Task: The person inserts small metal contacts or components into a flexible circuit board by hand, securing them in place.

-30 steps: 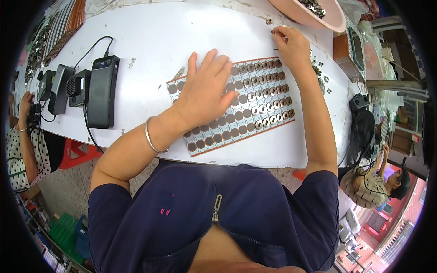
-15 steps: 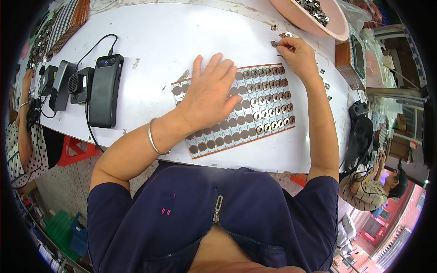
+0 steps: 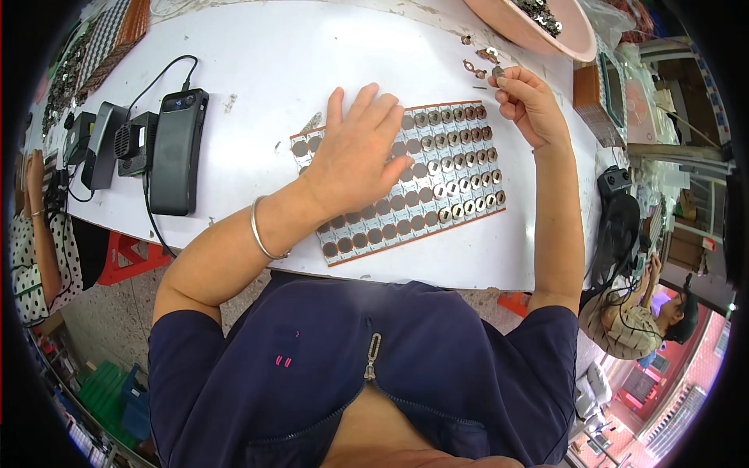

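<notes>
A board panel (image 3: 388, 234) lies slightly tilted on the white table, covered with rows of round dark spots. Toward its right end, small shiny metal pieces (image 3: 468, 187) sit on the spots. My left hand (image 3: 355, 152) rests flat over the panel's left half with the fingers spread, hiding the spots beneath. Beyond the panel's far right corner, my right hand (image 3: 530, 101) pinches a small dark metal piece (image 3: 497, 71) between thumb and fingertips. Several loose metal pieces (image 3: 473, 69) lie on the table just left of that hand.
A pink bowl (image 3: 573, 43) of small metal parts stands at the far right, beside a stack of boards (image 3: 597, 105). A black power bank (image 3: 179, 152) with a cable lies on the left, next to small black devices (image 3: 139, 144). Other people sit at both sides.
My right hand has moved slightly right, away from the loose pieces, with a small metal piece in its fingertips. My left hand has stayed on the panel.
</notes>
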{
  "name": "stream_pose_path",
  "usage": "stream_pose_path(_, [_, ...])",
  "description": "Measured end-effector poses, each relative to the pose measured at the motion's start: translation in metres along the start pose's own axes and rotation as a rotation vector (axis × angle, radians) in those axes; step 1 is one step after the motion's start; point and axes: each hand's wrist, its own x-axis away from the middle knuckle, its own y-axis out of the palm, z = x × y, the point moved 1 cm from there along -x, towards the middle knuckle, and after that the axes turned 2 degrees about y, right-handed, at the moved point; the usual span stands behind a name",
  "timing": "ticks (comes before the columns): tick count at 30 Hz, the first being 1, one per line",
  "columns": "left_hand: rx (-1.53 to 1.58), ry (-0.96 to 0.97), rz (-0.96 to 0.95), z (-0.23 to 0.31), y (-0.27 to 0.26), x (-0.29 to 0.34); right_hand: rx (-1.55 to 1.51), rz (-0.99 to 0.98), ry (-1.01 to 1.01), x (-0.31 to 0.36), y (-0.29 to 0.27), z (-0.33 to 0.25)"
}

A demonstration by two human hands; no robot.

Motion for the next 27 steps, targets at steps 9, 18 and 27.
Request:
stream_pose_path(9, [-0.018,0.007,0.003,-0.002,0.000,0.001,0.102,-0.077,-0.038,0.038,0.029,0.000])
stream_pose_path(18, [-0.160,-0.008,-0.120,-0.004,-0.008,0.007,0.489,-0.078,-0.028,0.051,0.076,0.011])
stream_pose_path(27, [-0.189,-0.025,-0.078,-0.003,-0.004,0.007,0.807,0.005,-0.196,0.041,0.106,0.021])
